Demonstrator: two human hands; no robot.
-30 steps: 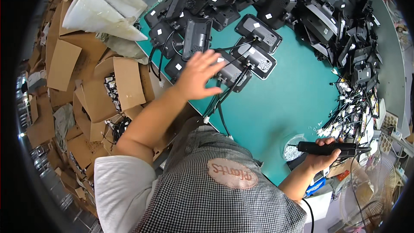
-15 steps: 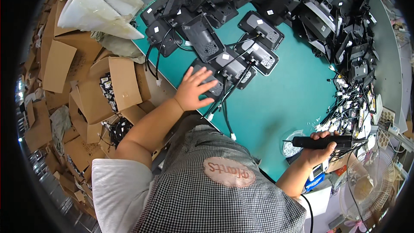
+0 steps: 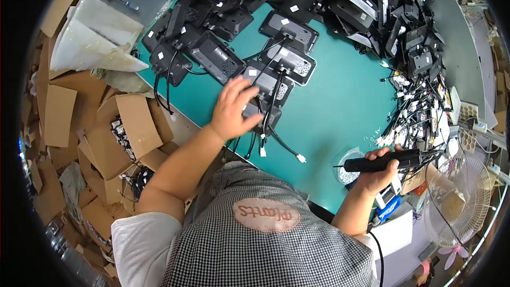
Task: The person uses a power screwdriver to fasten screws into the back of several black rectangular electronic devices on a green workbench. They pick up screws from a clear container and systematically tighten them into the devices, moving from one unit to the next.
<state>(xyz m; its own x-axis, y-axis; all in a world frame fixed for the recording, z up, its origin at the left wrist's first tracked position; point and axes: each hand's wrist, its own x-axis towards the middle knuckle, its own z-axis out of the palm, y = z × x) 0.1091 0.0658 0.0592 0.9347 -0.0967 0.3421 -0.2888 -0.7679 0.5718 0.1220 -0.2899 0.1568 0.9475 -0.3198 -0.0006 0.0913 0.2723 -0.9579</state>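
Observation:
My left hand [image 3: 232,109] is over the near end of a row of black plastic housings with cables. Its fingers are spread, and it hides part of the nearest housing [image 3: 272,119]. Just beyond lie more housings: one with a silver-grey panel [image 3: 295,64], another [image 3: 289,27] farther off, and a dark one [image 3: 215,56] to the left. Black cables with white connectors [image 3: 301,158] trail toward me. In my right hand [image 3: 378,175] is a black electric screwdriver [image 3: 380,162], its bit pointing left above a round clear bowl of small screws [image 3: 345,172].
A green mat [image 3: 340,106] covers the bench. Black housings [image 3: 353,8] are heaped along the far and right sides, with bundled cables [image 3: 419,106] at right. Open cardboard boxes [image 3: 141,122] stand at left; a white fan [image 3: 457,202] is at lower right.
The whole view has shifted, so the bench things sit farther left. My left hand has moved right relative to the housings, and the loose cable ends have swung right. The screwdriver stays in my right hand.

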